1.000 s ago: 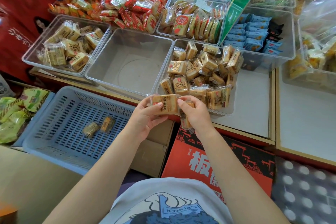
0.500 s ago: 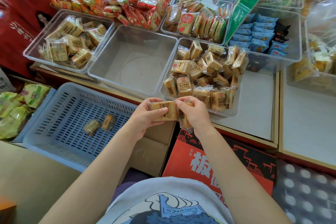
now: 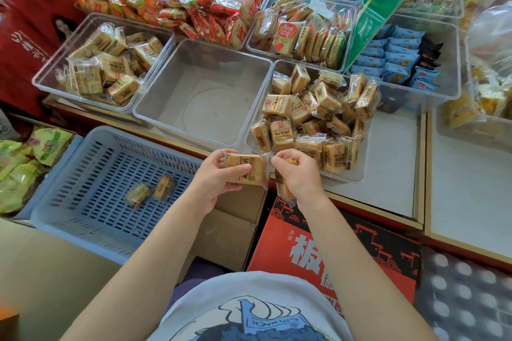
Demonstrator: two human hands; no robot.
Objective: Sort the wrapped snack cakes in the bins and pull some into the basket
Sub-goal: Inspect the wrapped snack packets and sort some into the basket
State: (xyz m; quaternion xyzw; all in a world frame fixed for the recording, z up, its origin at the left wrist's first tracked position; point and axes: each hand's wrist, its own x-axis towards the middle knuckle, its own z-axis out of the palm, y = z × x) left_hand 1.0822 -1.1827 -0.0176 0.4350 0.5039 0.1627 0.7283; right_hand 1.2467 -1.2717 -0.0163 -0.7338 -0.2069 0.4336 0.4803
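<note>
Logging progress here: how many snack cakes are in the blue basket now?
2: one wrapped cake and another lie side by side on the blue basket floor, near its middle. None seem hidden.

Single head-worn wide-angle view, looking forward and steeply down, close over both hands; left grip [image 3: 219, 174] and right grip [image 3: 297, 174] mid-frame, bins beyond them, wearer's shirt below.

counter [image 3: 393, 183] | clear bins [image 3: 205, 97] of wrapped snacks, touching
</note>
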